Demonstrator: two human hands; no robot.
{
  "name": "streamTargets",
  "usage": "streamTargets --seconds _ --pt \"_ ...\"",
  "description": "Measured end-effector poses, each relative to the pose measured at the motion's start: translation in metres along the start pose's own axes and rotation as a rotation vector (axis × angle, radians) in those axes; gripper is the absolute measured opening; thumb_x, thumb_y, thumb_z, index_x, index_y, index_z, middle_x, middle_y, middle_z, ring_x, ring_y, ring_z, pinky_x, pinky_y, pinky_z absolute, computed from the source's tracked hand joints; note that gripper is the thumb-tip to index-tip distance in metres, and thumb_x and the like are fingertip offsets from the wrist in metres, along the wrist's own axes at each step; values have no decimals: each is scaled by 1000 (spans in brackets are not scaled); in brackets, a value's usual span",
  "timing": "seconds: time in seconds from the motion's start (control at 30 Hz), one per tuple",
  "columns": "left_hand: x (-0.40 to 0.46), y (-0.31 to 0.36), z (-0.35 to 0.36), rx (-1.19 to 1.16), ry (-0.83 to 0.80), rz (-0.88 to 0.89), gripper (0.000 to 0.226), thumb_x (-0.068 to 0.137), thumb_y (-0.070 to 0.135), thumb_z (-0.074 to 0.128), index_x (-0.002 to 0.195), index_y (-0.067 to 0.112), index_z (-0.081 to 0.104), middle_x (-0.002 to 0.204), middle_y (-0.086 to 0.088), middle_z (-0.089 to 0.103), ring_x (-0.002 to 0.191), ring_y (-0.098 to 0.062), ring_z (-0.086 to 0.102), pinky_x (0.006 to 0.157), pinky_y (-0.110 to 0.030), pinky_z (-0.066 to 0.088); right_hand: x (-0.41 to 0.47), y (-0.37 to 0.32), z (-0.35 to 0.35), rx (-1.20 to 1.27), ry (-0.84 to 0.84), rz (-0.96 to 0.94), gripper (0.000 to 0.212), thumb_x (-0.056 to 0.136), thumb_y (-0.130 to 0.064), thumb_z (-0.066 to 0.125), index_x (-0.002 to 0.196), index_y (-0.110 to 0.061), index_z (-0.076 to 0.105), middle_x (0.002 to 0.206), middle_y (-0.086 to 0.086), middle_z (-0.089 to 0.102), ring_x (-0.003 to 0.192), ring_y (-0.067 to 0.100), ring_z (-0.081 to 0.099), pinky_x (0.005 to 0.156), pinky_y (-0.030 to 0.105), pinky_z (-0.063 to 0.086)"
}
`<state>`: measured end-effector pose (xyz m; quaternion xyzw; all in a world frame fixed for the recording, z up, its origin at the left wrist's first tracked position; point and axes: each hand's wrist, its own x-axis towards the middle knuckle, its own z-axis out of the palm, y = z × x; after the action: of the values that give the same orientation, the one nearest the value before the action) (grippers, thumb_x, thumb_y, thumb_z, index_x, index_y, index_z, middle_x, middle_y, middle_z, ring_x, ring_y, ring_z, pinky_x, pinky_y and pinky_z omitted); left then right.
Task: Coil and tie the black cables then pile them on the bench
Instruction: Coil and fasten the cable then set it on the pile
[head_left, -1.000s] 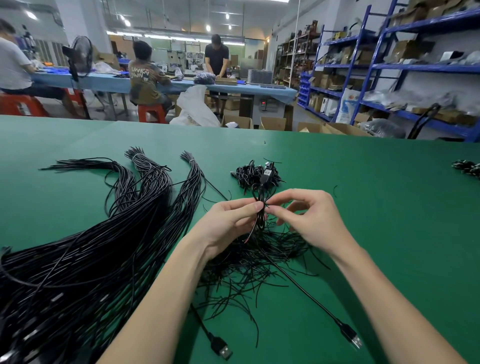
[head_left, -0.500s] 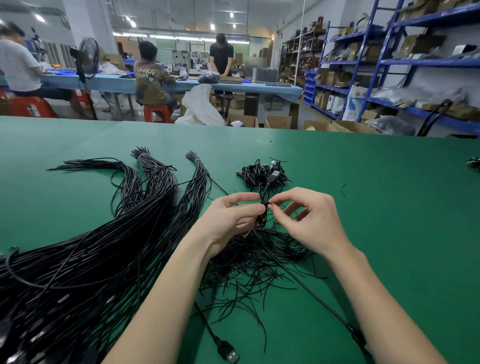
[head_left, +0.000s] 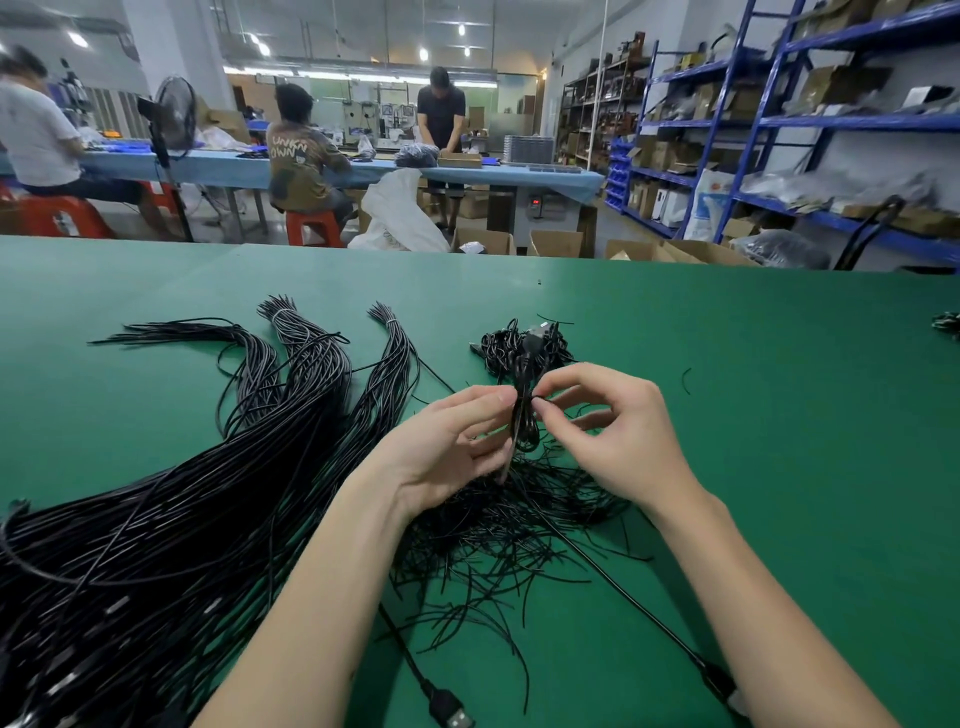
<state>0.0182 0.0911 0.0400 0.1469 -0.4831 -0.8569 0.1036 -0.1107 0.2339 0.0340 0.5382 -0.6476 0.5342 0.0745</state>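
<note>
Coil (head_left: 525, 410): held upright above the bench (head_left: 727, 415), between both hands, plug end up.
Left hand (head_left: 447, 447): fingers curled, the coil's middle is pinched.
Right hand (head_left: 618, 431): thumb and forefinger pinched at the same waist, probably on a tie.
Handling: judged light, springy, slick; best gripped at the waist so loops are kept together.
Pile (head_left: 506, 348): tied coils just behind.
</note>
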Motion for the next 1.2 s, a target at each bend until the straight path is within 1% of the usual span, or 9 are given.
streamTargets --seconds 0.13,0.27,0.4,0.5,0.67,0.73,0.83,1.03,1.2 --pt "-2 0 0 -6 8 -29 8 68 13 79 74 18 79 80 -3 72 67 -10 67 64 -22 57 0 0 -3 41 -69 37 19 88 -5 77 92 -24 76 95 -14 74 82 12 71 62 16 53" --pt "-4 0 -2 -69 -39 -80 27 71 8 78 98 8 77 83 -5 73 69 -12 67 69 -23 60 1 -2 -8 42 -100 49 17 88 -7 78 92 -24 78 91 -15 75 79 10 71 60 17 52" --pt "-5 0 0 0 -74 -77 11 75 10 74 81 15 82 79 1 72 68 -7 66 69 -19 58 3 -4 -11 41 -145 74 13 88 -8 79 92 -21 79 90 -13 76 79 16 72 60 43 61" --pt "-2 -3 2 51 -63 -29 11 75 10 75 82 15 82 85 2 72 68 -5 64 70 -18 57 4 -5 -13 26 -182 79 4 88 -17 80 89 -21 78 85 -12 75 79 17 73 61 50 60" --pt "1 -7 4 83 -39 28 16 77 13 75 91 14 81 101 -12 57 85 -15 54 71 -19 56 1 -2 -15 36 -198 152 11 87 -16 81 88 -26 78 83 -10 77 76 14 75 68 47 63" --pt "0 -7 4 117 -36 45 20 77 14 75 96 13 80 108 -18 59 88 -18 61 76 -21 58 0 -2 -14 50 -189 160 14 87 -13 81 88 -27 78 82 -9 77 73 15 75 68 44 64" --pt "0 -5 2 147 -65 50 25 78 12 74 102 9 76 100 -10 74 79 -14 71 73 -21 58 1 -3 -13 36 -209 157 7 89 -11 79 88 -19 78 80 -7 76 68 17 74 66 43 64" --pt "-1 -5 -4 147 -117 66 17 79 10 74 96 12 78 96 -4 76 82 -11 72 72 -20 56 0 -9 -8 89 -240 199 15 91 -7 76 84 -20 75 77 -6 71 62 8 68 61 23 59" --pt "-1 -4 -5 312 -79 225 14 82 3 75 95 7 72 94 -3 73 84 -11 70 76 -20 55 1 -10 -7 -2 -241 277 16 92 -15 76 79 -24 73 71 -4 67 54 16 69 59 37 60"
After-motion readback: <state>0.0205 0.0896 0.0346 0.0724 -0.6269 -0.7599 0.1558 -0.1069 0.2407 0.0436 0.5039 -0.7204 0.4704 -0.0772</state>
